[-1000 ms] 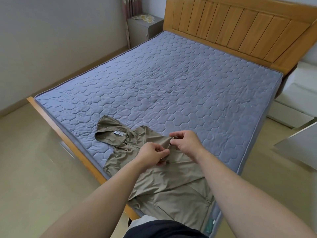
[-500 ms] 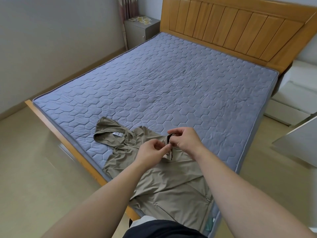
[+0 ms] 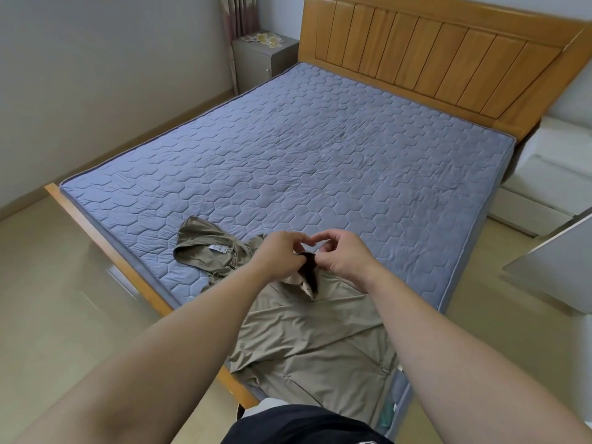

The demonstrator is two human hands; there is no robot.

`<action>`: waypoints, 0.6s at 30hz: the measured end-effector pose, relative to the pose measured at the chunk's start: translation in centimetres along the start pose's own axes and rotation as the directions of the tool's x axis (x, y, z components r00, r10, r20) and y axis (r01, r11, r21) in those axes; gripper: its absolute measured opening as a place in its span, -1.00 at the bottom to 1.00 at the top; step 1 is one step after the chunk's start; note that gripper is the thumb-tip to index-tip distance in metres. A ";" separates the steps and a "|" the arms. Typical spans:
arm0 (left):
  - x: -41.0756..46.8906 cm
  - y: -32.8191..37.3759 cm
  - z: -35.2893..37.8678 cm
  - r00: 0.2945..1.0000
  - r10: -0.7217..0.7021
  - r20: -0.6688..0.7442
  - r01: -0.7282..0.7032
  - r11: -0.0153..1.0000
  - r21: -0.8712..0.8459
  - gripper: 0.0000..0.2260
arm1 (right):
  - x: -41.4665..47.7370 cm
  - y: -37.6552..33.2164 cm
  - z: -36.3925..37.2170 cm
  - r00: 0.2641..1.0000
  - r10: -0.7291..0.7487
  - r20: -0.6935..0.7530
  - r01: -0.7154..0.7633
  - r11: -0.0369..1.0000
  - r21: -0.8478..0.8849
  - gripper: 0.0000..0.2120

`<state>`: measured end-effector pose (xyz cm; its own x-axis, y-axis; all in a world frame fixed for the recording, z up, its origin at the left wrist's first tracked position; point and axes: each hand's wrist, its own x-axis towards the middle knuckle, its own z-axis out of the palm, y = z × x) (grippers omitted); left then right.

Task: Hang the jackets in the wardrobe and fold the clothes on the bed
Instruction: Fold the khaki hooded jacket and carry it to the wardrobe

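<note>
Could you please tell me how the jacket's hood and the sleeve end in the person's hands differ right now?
The hood lies flat on the mattress, untouched; the sleeve end is lifted, pinched between the left hand and the right hand. The hood shows a white label; the sleeve end shows a dark opening. Both are the same khaki fabric of one jacket.

One wide-angle view only was recorded, taken from head height at the near foot corner of the bed (image 3: pixel 320 161), directed forward and down, diagonally across it toward the headboard (image 3: pixel 432 56), with the near edge seen close below.
</note>
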<state>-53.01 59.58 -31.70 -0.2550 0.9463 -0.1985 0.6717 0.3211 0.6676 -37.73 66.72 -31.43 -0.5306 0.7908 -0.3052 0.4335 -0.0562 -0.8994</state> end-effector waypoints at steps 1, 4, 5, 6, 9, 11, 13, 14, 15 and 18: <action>0.2 0.3 -0.5 1.000 -0.010 0.017 0.010 1.000 0.016 -0.72 | 0.0 0.1 -0.1 1.000 -0.005 -0.013 0.005 1.000 -0.008 -0.66; 0.7 1.2 -1.4 0.999 -0.025 0.027 0.023 0.998 0.050 -0.82 | 0.0 0.4 0.0 0.997 -0.004 -0.072 0.000 0.998 -0.062 -0.66; 0.8 1.6 -1.7 0.999 -0.029 0.019 0.029 0.998 0.048 -0.84 | 0.0 0.4 0.2 0.995 0.023 -0.093 -0.030 0.996 -0.078 -0.67; 1.0 2.0 -1.9 0.999 -0.039 0.007 0.039 0.999 0.038 -0.86 | 0.0 0.4 0.5 0.992 0.060 -0.111 -0.069 0.994 -0.080 -0.67; 1.4 2.8 -2.3 0.995 -0.090 -0.042 0.089 0.995 -0.034 -0.91 | -0.1 0.5 1.6 0.967 0.230 -0.114 -0.238 0.969 -0.065 -0.76; 1.6 3.1 -2.4 0.990 -0.121 -0.068 0.115 0.989 -0.088 -0.91 | -0.2 0.5 2.3 0.937 0.337 -0.091 -0.343 0.936 -0.073 -0.77; 1.7 3.4 -2.7 0.986 -0.138 -0.092 0.129 0.987 -0.099 -0.91 | -0.1 0.5 2.7 0.891 0.450 -0.062 -0.452 0.892 -0.023 -0.75; 1.7 3.6 -2.9 0.985 -0.139 -0.102 0.128 0.986 -0.109 -0.91 | 0.0 0.5 2.7 0.868 0.496 -0.038 -0.496 0.868 0.012 -0.75; 1.6 3.8 -3.2 0.985 -0.136 -0.109 0.124 0.986 -0.111 -0.90 | 0.0 0.3 2.7 0.848 0.530 -0.016 -0.528 0.848 0.049 -0.76; 1.6 4.0 -4.4 0.983 -0.097 -0.156 0.102 0.994 0.025 -0.90 | 0.5 -0.7 1.7 0.837 0.544 -0.059 -0.537 0.838 0.100 -0.74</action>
<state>-53.78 62.26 -26.20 -0.4248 0.8931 -0.1480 0.6591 0.4171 0.6258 -39.56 66.14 -31.50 -0.1655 0.6673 -0.7262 0.5751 -0.5329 -0.6207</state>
